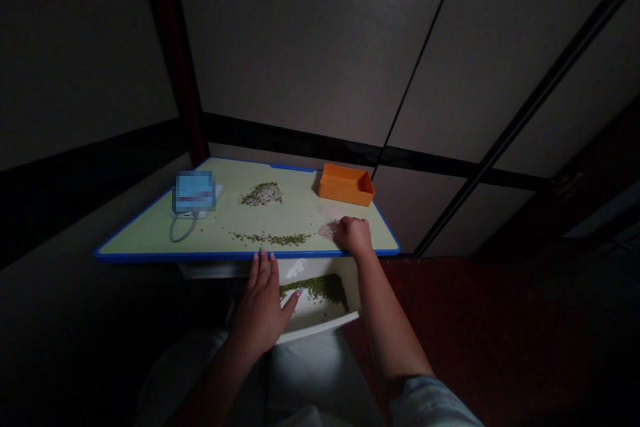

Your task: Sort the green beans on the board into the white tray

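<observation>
My left hand [263,307] rests at the table's front edge, fingers stretched out and thumb spread over the open white drawer [320,332]. Small green beans [327,287] lie in that drawer, mostly toward its right back corner. On the pale green tabletop my right hand [356,235] is closed, knuckles up, beside a see-through pinkish thing [329,230] whose kind I cannot make out. What its fingers hold, if anything, is hidden. A loose row of green beans [285,239] runs along the front edge. Behind it sits a pile of white grains mixed with green beans [263,194].
An orange open box [345,185] stands at the table's back right. At the left is a device with a blurred blue screen [194,191] and a looped cable [175,230]. The blue-rimmed table [150,220] stands against panelled cabinet doors [310,47].
</observation>
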{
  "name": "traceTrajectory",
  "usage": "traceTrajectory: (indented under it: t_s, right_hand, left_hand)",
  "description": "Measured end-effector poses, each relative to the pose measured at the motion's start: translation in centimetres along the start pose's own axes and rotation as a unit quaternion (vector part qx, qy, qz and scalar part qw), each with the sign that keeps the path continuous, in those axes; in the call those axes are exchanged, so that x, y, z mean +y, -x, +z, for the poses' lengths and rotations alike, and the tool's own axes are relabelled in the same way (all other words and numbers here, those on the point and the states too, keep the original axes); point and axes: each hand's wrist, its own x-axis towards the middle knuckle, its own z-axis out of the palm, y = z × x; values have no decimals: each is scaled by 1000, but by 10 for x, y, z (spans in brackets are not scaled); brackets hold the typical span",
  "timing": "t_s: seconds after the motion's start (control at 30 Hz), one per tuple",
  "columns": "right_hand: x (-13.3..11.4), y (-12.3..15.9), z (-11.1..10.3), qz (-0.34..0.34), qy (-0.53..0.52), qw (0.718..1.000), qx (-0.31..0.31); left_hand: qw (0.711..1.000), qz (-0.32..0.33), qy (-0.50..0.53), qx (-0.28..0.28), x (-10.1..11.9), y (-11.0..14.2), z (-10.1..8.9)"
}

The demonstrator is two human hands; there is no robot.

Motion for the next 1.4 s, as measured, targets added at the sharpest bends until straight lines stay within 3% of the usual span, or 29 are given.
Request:
traceTrajectory:
  t_s: [0.47,0.7,0.9,1.1,1.3,1.4]
  right_hand:
    - [-16,-5,2,-30,-8,1000,-1]
    - [-9,-3,2,-8,-24,1000,13]
    - [-7,-1,3,-69,-50,996,-3]
    - [-12,-4,0,-4,6,1000,1]
    - [-2,-11,6,98,8,994,50]
    - [1,-11,8,73,-20,996,52]
  left_hand:
    - [1000,-6,2,8,0,1,4]
    - [1000,-3,4,2,-1,1,3]
    - [1000,-3,7,1,0,0,2]
    - [1000,-1,14,2,0,0,1]
    - [1000,-6,15,7,0,0,4]
    - [1000,-6,14,4,0,0,4]
